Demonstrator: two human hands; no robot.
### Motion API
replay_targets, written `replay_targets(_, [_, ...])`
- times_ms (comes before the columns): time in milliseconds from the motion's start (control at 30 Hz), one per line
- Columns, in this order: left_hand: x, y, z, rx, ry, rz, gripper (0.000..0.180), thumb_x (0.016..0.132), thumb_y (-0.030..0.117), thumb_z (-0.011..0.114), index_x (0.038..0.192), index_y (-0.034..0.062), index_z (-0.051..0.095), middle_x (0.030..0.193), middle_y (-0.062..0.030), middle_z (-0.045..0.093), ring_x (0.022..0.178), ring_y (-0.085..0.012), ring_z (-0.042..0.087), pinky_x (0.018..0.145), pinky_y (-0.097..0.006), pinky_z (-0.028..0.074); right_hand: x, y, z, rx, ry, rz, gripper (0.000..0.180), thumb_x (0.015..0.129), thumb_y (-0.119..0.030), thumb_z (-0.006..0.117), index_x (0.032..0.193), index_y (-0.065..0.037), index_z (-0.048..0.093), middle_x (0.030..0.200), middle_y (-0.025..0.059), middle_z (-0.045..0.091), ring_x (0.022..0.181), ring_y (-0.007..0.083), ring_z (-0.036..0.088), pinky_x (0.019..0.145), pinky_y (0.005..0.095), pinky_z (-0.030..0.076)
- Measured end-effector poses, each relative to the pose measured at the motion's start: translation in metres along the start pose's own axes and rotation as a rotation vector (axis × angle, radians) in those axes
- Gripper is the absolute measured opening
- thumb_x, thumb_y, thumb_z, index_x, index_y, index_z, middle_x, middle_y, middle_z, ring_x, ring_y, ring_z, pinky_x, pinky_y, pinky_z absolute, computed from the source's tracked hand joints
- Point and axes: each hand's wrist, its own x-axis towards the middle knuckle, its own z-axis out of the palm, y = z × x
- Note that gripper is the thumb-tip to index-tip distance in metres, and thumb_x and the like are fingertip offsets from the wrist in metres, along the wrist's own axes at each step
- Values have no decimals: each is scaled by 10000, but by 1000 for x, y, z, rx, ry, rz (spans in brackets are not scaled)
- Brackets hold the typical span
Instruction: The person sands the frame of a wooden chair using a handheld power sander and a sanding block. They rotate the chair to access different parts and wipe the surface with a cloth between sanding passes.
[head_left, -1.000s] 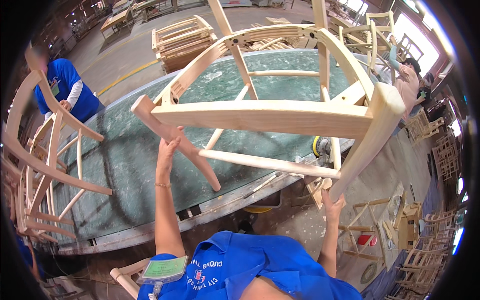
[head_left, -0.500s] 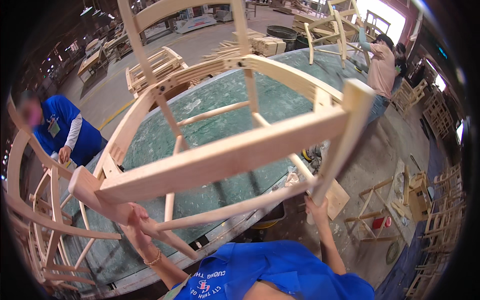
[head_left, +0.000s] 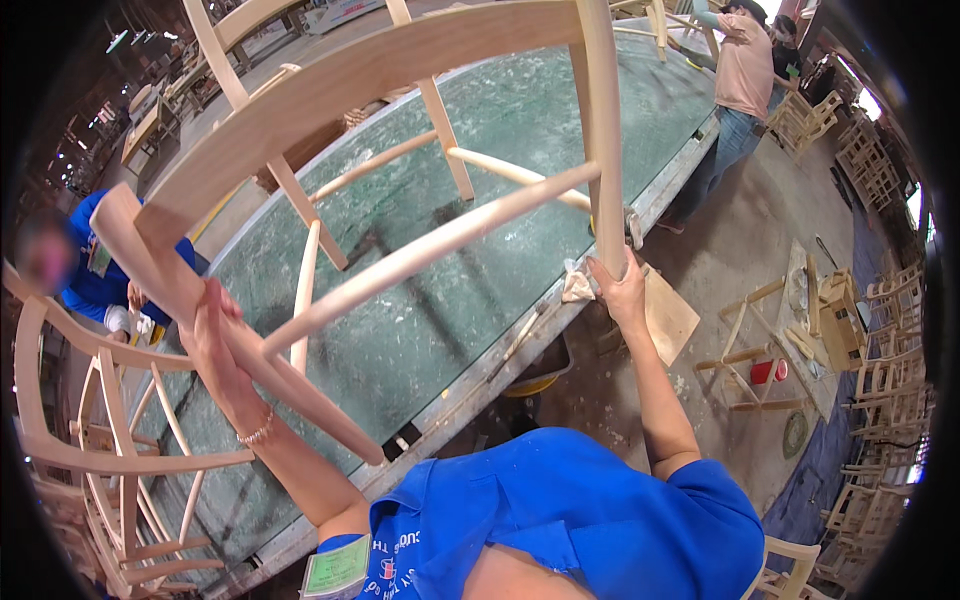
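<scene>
Left hand (head_left: 212, 345): fingers wrapped tight round one leg of the chair frame (head_left: 400, 150).
Right hand (head_left: 622, 290): fingers clamped on another leg, near its foot.
Chair frame: bare wood, held tilted in the air above the green table (head_left: 520, 130).
Nearby: another chair (head_left: 95, 440) at the left, a cloth (head_left: 578, 285) on the table edge.

Pale unpainted wooden chair frame (head_left: 400, 60) above mottled green table (head_left: 440, 270); blue shirt (head_left: 560, 520).

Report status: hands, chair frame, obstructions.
Left hand and right hand each grip a leg. Chair frame lifted above green table. Another frame close at left.
</scene>
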Motion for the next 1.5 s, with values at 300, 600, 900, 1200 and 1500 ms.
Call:
replay_targets(300, [-5,-13,-7,45,-29,129,294,859,299,701,912,29,597,782,-29,566,837,-168,589,856,-327,450,-85,8,41,511,-213,690,436,845,-260,709,1173,-25,546,820,75,638,683,177,659,583,283,556])
replay_targets(600, [-27,-19,-14,83,-56,175,341,884,321,670,939,-9,606,844,-73,592,891,-190,585,904,-339,429,-222,-155,204,818,-1119,-56,700,814,-207,736,1381,-27,367,1140,130,583,1054,204,557,919,328,454])
replay_targets(900, [-57,-45,-29,37,-219,-113,502,949,393,563,1266,7,516,1163,-119,607,1038,-169,591,905,-299,448,-187,-109,82,456,-1292,177,765,736,-306,768,1343,19,434,1166,180,592,1059,241,573,924,354,443])
replay_targets(1200, [1,-139,38,221,-63,-139,651,835,353,729,1323,4,476,1121,-105,637,1107,-177,577,920,-299,454,-94,1,-86,70,-300,108,326,761,-135,756,1042,-28,632,860,-6,641,770,92,588,720,254,474])
replay_targets(1500, [17,-167,98,-174,-209,-241,357,777,203,776,1032,-4,637,931,-86,672,851,-164,647,796,-296,486,-52,59,-81,-93,-31,-133,413,779,-90,738,1160,4,609,1094,84,658,978,165,606,883,321,467])
